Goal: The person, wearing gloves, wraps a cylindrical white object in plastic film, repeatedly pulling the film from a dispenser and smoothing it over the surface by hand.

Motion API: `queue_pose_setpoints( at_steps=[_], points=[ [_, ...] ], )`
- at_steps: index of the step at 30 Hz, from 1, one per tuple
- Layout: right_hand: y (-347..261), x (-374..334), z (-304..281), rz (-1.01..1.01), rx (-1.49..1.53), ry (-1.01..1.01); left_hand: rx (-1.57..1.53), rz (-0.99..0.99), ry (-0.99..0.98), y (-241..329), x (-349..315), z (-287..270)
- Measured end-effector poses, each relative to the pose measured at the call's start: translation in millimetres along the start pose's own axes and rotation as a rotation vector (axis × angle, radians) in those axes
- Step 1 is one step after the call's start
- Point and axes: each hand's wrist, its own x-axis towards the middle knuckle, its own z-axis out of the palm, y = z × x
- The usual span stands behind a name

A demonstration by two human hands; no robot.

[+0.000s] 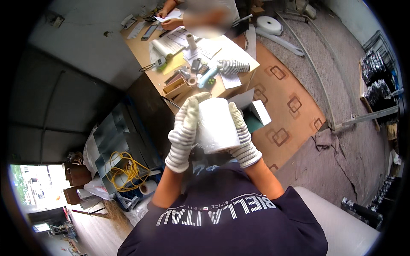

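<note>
A thick white roll [218,123], which looks like plastic film, stands a little tilted in front of my chest, held between both hands. My left hand [186,121], in a white knitted glove, presses its left side with the fingers up along the roll. On the other side my right hand [243,138], gloved the same way, wraps the right side and lower edge. Loose clear film hangs near the roll's lower left. The roll's far side and some of my fingertips are hidden.
Ahead stands a wooden desk [252,65] with papers, a striped glove [234,66], a small wooden box [176,88] and tubes. A co-worker's hand [171,24] holds paper there. Metal shelving with a yellow cable [124,173] is at left; an orange patterned mat [294,87] lies right.
</note>
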Motion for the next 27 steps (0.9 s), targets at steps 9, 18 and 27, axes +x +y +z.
queue_pose_setpoints(
  at_steps=[9,18,27],
  points=[
    [34.0,12.6,19.3,-0.094,-0.068,-0.176,1.025,0.566,-0.325,84.8,-36.2,-8.5],
    [58.6,17.3,-2.0,-0.315,-0.145,-0.460,1.202,0.659,-0.321,55.0,-32.1,-14.2],
    [66.7,32.6,-57.4,-0.263,-0.129,-0.664,1.185,0.622,-0.298,47.2,-42.3,-10.2]
  ],
)
